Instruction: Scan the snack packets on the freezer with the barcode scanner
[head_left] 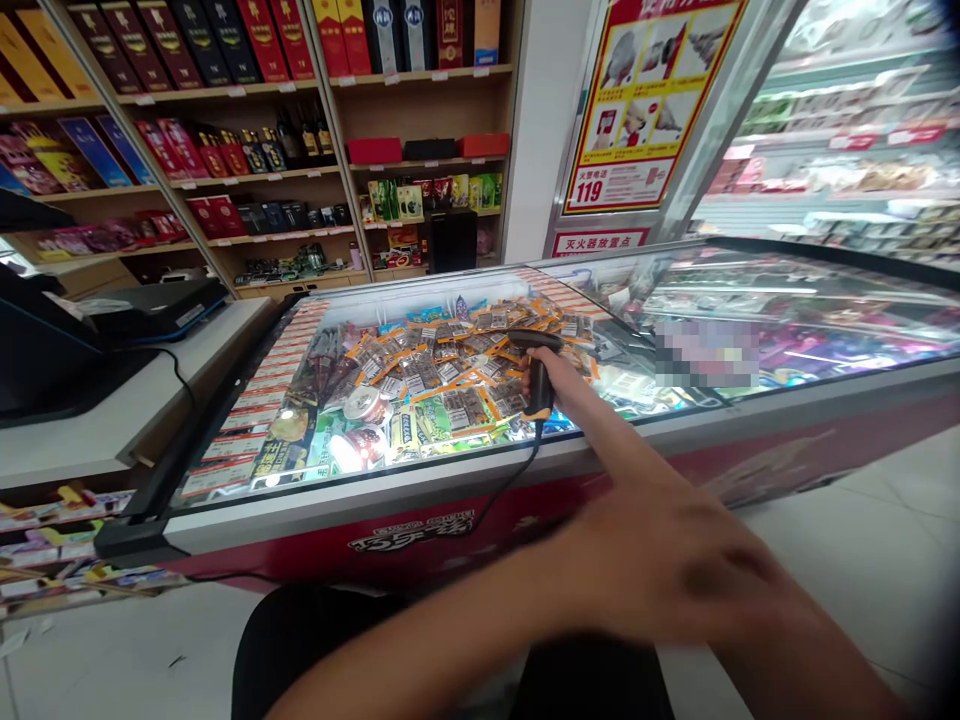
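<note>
My right hand grips a black barcode scanner and holds it over the glass lid of a red chest freezer. The scanner head points left over several orange and grey snack packets under the glass. A black cable hangs from the scanner's handle down over the freezer's front edge. My left hand is blurred in the foreground. It crosses in front of my right forearm with fingers stretched out, and I see nothing in it.
A white counter with a black till stands at the left. Wooden shelves of boxed goods and bottles line the back wall. A red and yellow poster and a glass-fronted cooler stand at the right. The floor is pale tile.
</note>
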